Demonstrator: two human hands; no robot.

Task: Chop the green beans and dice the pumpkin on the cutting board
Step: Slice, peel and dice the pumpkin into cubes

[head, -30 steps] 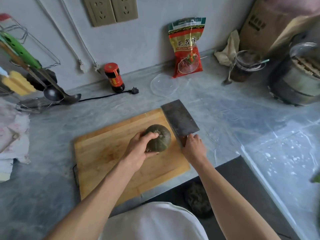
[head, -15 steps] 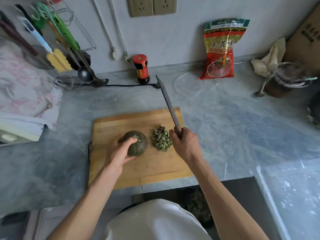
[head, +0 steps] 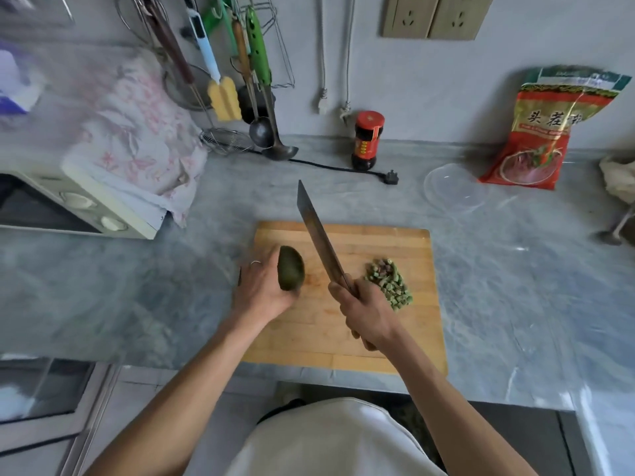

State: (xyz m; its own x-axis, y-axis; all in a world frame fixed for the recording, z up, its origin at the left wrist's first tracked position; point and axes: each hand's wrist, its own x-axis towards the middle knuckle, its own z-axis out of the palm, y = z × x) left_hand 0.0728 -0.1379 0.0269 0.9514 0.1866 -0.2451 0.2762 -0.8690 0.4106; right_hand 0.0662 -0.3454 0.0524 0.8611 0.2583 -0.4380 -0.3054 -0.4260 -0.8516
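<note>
A small dark green pumpkin [head: 290, 268] stands on its side at the left part of the wooden cutting board [head: 374, 341]. My left hand [head: 261, 290] holds it from the left, palm against it. My right hand [head: 366, 312] grips the handle of a cleaver [head: 318, 235], whose blade is raised edge-down over the board just right of the pumpkin, pointing away from me. A heap of chopped green beans [head: 390, 283] lies on the board to the right of my right hand.
A toaster oven [head: 86, 207] under a flowered cloth stands at the left. A sauce bottle [head: 367, 139], a black cord with plug [head: 391, 176], a clear plastic lid [head: 453, 188] and a red snack bag [head: 546, 132] sit behind the board. Ladles hang at the back wall.
The cleaver went from lying flat to raised on edge and now sits closer to the pumpkin. The pumpkin has been turned onto its side. The view has shifted left.
</note>
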